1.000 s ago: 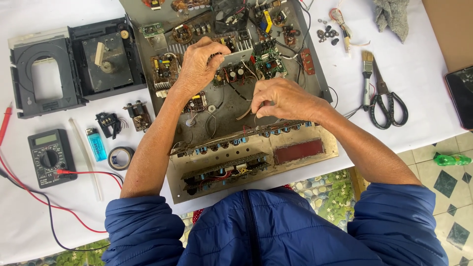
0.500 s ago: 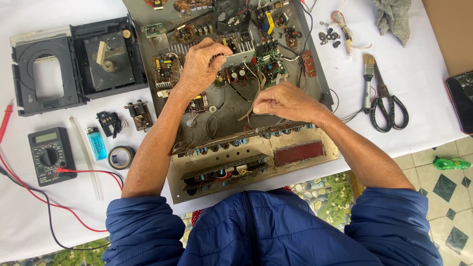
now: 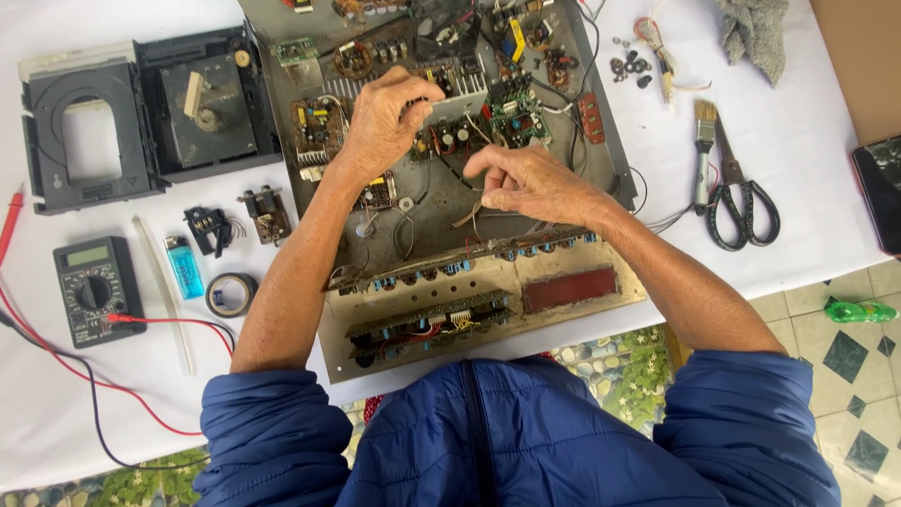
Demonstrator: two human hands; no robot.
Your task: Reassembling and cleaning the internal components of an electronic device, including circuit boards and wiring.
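Left hand (image 3: 383, 127) pins the silver heatsink (image 3: 449, 105) in the open amplifier chassis (image 3: 601, 150), steadying it while the right hand (image 3: 530, 183) has its grip pinched shut on a thin wire (image 3: 469, 214).

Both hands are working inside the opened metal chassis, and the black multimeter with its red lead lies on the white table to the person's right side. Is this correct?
Not quite. The head view shows the multimeter on the person's left, not right. The rest holds: left hand and right hand work inside the opened chassis, on the white table.

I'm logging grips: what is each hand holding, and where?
Left hand grips the silver finned heat sink by its left end; right hand pinches something too small to identify.
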